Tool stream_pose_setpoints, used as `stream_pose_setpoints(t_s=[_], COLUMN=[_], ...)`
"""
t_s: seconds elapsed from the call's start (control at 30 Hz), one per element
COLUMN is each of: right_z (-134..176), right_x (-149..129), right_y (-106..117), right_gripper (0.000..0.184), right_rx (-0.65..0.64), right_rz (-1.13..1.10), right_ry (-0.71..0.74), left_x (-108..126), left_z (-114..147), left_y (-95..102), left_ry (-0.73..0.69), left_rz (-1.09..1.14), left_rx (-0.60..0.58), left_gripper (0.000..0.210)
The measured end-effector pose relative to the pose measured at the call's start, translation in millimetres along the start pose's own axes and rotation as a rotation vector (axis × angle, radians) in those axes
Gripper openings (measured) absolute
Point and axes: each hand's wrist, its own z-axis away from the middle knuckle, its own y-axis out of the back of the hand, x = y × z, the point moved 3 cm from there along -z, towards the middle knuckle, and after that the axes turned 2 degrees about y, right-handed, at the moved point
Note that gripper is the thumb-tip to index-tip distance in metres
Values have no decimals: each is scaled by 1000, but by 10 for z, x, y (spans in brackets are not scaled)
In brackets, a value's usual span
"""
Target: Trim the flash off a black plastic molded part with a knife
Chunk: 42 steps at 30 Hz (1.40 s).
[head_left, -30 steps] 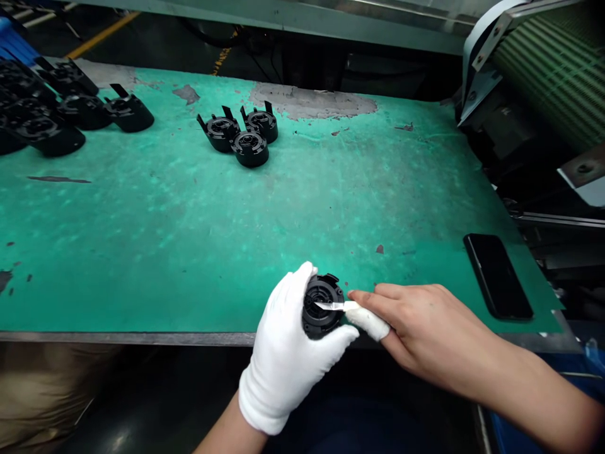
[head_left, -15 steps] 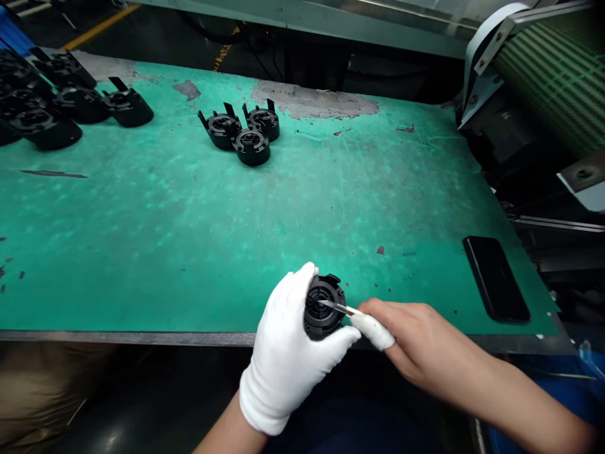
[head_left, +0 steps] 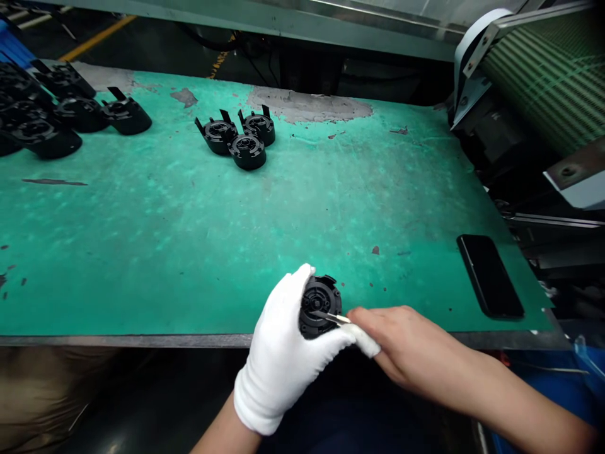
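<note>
My left hand (head_left: 283,347), in a white glove, is closed around the side of a round black plastic part (head_left: 319,296) near the table's front edge. The part's open face, with ring-shaped ribs, is turned up toward me. My right hand (head_left: 397,340) is bare except for a white cover on the thumb. It grips a small knife (head_left: 329,317) with a pointed metal blade; most of the handle is hidden by the fingers. The blade lies over the inner face of the part; whether its tip touches cannot be made out.
Three black plastic housings (head_left: 248,151) stand together at mid-table, toward the back. More housings (head_left: 45,135) crowd the far left. A black phone (head_left: 490,275) lies on the green table (head_left: 302,208) at right. A green conveyor belt (head_left: 548,69) rises beyond the right edge.
The knife blade has shifted from the part's middle toward its lower side. My right hand has moved slightly left and down, nearer the gloved left thumb. The whole view has shifted a little.
</note>
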Motion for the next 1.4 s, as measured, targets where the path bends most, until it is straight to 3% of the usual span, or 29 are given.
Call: stream_pose_setpoints(t_s=[0.3, 0.7, 0.93, 1.3, 1.4], right_z=[19, -26, 1, -92, -80], right_x=[-29, -20, -2, -13, -20], right_y=[230, 406, 472, 515, 542], right_gripper=[23, 20, 28, 15, 16], right_rx=[6, -131, -36, -114, -85], right_rz=[29, 224, 209, 290, 239], right_ry=[-31, -20, -3, 83, 102], left_x=[-53, -69, -67, -66, -68], left_z=[10, 17, 23, 18, 20], left_y=[-28, -29, -29, -28, -27], left_ry=[-9, -51, -46, -48, -55], left_rz=[10, -5, 5, -5, -11], left_rx=[-25, -13, -7, -17, -20], left_gripper=[93, 91, 91, 87, 88])
